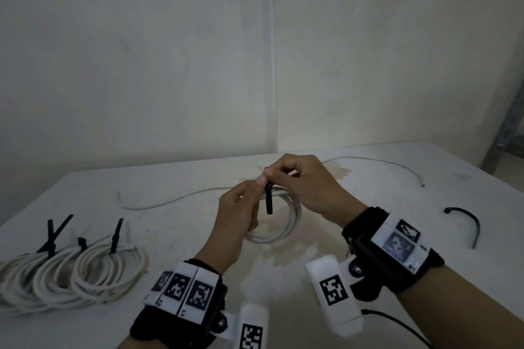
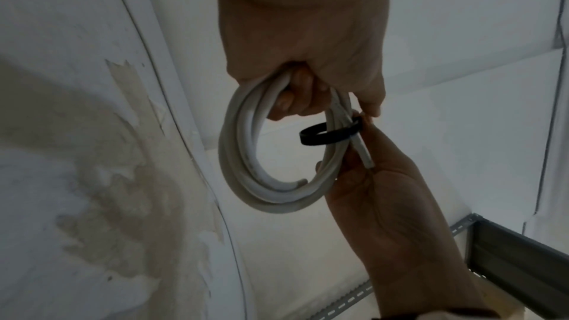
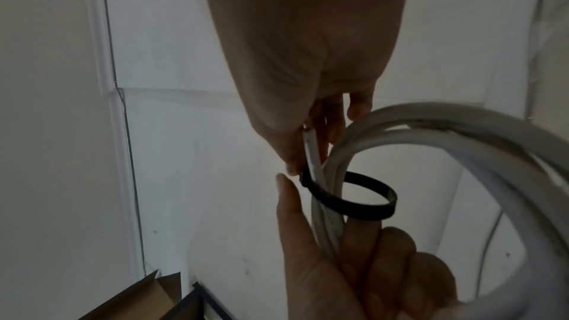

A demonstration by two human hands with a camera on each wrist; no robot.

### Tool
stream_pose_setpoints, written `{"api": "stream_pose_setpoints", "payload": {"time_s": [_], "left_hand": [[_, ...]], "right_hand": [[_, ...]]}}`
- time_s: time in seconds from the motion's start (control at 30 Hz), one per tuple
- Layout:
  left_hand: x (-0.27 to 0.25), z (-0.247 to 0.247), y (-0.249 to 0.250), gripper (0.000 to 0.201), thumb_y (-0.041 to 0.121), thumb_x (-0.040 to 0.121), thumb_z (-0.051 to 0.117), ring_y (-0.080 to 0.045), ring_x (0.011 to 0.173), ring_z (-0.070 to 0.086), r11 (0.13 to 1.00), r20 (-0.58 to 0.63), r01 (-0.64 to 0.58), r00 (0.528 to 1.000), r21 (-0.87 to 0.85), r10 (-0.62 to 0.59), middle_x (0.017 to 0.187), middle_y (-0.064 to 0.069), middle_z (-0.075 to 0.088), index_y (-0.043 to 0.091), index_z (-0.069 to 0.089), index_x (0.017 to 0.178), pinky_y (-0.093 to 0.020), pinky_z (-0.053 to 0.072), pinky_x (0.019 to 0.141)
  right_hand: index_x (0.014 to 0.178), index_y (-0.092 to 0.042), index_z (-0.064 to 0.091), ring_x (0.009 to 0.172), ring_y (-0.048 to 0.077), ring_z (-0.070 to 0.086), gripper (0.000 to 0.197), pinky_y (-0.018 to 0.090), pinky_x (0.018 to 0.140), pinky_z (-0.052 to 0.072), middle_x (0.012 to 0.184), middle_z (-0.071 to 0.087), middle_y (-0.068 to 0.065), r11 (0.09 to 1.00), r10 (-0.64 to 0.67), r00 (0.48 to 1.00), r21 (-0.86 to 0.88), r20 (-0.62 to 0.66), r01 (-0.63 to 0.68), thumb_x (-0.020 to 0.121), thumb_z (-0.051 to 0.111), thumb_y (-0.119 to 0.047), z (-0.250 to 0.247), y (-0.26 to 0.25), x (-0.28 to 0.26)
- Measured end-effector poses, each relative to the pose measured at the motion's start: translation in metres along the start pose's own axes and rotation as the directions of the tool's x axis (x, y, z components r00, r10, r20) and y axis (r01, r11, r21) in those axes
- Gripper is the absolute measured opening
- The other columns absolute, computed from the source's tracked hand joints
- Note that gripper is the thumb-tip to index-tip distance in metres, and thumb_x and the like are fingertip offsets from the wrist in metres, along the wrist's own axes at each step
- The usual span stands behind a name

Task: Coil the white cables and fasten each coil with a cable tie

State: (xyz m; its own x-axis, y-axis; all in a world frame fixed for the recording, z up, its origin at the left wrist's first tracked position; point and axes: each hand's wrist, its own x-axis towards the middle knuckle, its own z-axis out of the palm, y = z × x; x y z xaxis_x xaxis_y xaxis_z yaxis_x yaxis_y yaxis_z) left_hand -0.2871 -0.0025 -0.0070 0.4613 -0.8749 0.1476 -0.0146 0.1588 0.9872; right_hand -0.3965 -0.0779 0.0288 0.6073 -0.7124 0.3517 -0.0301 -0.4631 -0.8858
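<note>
A small coil of white cable (image 1: 286,228) is held up over the table between both hands. My left hand (image 1: 241,210) grips it, fingers curled through the coil (image 2: 243,155), thumb beside the tie's head. A black cable tie (image 1: 268,202) is looped loosely round the coil's strands; its loop (image 2: 326,134) stands wide and its tail hangs down. My right hand (image 1: 303,181) pinches the tie (image 3: 363,206) at its head, against the strands. One cut cable end (image 2: 364,157) sticks out past the loop.
Three tied white coils (image 1: 73,272) with black ties lie at the table's front left. A loose white cable (image 1: 170,201) runs across the table behind my hands to the far right (image 1: 397,164). A spare black tie (image 1: 470,224) lies at the right.
</note>
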Motion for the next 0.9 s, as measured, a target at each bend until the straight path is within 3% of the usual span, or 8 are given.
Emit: {"api": "stream_pose_setpoints", "payload": {"time_s": [0.1, 0.17, 0.23, 0.37, 0.47, 0.63, 0.73, 0.9], "left_hand": [[0.000, 0.004, 0.000, 0.028, 0.033, 0.089, 0.056, -0.007, 0.041, 0.027, 0.999, -0.043, 0.024, 0.999, 0.027, -0.023, 0.042, 0.008, 0.032, 0.021, 0.065, 0.064, -0.021, 0.026, 0.044], [0.002, 0.007, 0.001, 0.024, 0.031, 0.088, 0.058, -0.005, 0.038, 0.029, 0.999, -0.065, 0.031, 0.997, 0.040, -0.029, 0.039, 0.012, 0.034, 0.019, 0.066, 0.069, -0.018, 0.027, 0.042], [0.003, 0.008, 0.002, 0.020, 0.027, 0.088, 0.059, -0.003, 0.036, 0.032, 0.999, -0.075, 0.018, 0.997, 0.051, -0.014, 0.037, 0.013, 0.041, 0.020, 0.067, 0.071, -0.016, 0.028, 0.040], [0.002, 0.013, 0.004, 0.020, 0.022, 0.088, 0.059, -0.003, 0.034, 0.032, 0.999, -0.057, -0.002, 0.998, 0.044, 0.005, 0.036, 0.014, 0.044, 0.017, 0.067, 0.071, -0.014, 0.027, 0.038], [0.002, 0.016, 0.005, 0.018, 0.023, 0.088, 0.060, -0.002, 0.035, 0.037, 0.999, -0.070, 0.000, 0.998, 0.045, 0.003, 0.036, 0.015, 0.045, 0.019, 0.067, 0.072, -0.014, 0.029, 0.038], [0.003, 0.014, 0.001, 0.023, 0.027, 0.088, 0.059, -0.005, 0.036, 0.030, 0.999, -0.123, 0.031, 0.992, -0.018, -0.033, 0.037, 0.012, 0.037, 0.018, 0.063, 0.067, -0.020, 0.030, 0.042], [0.003, 0.016, 0.002, 0.026, 0.025, 0.088, 0.059, -0.006, 0.037, 0.030, 1.000, -0.107, 0.027, 0.994, -0.014, -0.028, 0.038, 0.010, 0.035, 0.017, 0.062, 0.063, -0.021, 0.030, 0.043], [0.000, 0.018, 0.005, 0.021, 0.022, 0.088, 0.059, -0.003, 0.038, 0.036, 0.998, -0.058, 0.008, 0.998, 0.059, -0.005, 0.037, 0.015, 0.046, 0.018, 0.063, 0.067, -0.015, 0.031, 0.041]], "right_hand": [[0.070, -0.017, 0.064, 0.063, -0.004, 0.053, 0.020, 0.004, 0.062, 0.041, 0.075, 0.063, -0.004, 0.998, 0.004, 1.000, -0.062, -0.006, -0.004, 0.089, 0.058, -0.015, 0.001, 0.001, 0.001], [0.074, -0.013, 0.064, 0.062, -0.003, 0.052, 0.018, 0.002, 0.059, 0.039, 0.075, 0.062, -0.004, 0.994, 0.021, 0.999, -0.104, -0.037, -0.024, 0.090, 0.057, -0.017, 0.001, 0.001, 0.001], [0.073, -0.013, 0.062, 0.064, 0.001, 0.053, 0.020, 0.004, 0.058, 0.039, 0.073, 0.061, -0.003, 0.995, 0.030, 0.995, -0.087, -0.099, -0.039, 0.090, 0.056, -0.019, -0.001, 0.000, 0.005], [0.069, -0.014, 0.058, 0.049, 0.000, 0.057, 0.026, 0.015, 0.055, 0.046, 0.068, 0.059, -0.002, 0.996, 0.073, 0.967, 0.073, -0.243, -0.056, 0.093, 0.051, -0.018, -0.010, -0.009, 0.018], [0.072, -0.014, 0.058, 0.053, 0.003, 0.055, 0.023, 0.016, 0.054, 0.047, 0.073, 0.058, -0.003, 0.992, 0.079, 0.959, 0.120, -0.271, -0.047, 0.094, 0.050, -0.018, -0.009, -0.010, 0.017], [0.070, -0.015, 0.060, 0.061, 0.004, 0.053, 0.019, 0.012, 0.061, 0.043, 0.067, 0.060, -0.003, 0.999, 0.027, 0.998, -0.041, -0.065, -0.030, 0.089, 0.059, -0.019, -0.001, -0.005, 0.003], [0.070, -0.009, 0.057, 0.060, 0.012, 0.050, 0.020, 0.023, 0.061, 0.042, 0.065, 0.058, 0.003, 0.994, -0.027, 0.995, -0.107, -0.101, 0.016, 0.089, 0.059, -0.015, 0.000, -0.004, 0.000], [0.063, -0.016, 0.052, 0.057, 0.011, 0.052, 0.026, 0.026, 0.061, 0.044, 0.060, 0.058, -0.003, 0.980, -0.081, 0.979, -0.192, -0.184, 0.045, 0.089, 0.058, -0.017, -0.001, 0.000, 0.000]]}}
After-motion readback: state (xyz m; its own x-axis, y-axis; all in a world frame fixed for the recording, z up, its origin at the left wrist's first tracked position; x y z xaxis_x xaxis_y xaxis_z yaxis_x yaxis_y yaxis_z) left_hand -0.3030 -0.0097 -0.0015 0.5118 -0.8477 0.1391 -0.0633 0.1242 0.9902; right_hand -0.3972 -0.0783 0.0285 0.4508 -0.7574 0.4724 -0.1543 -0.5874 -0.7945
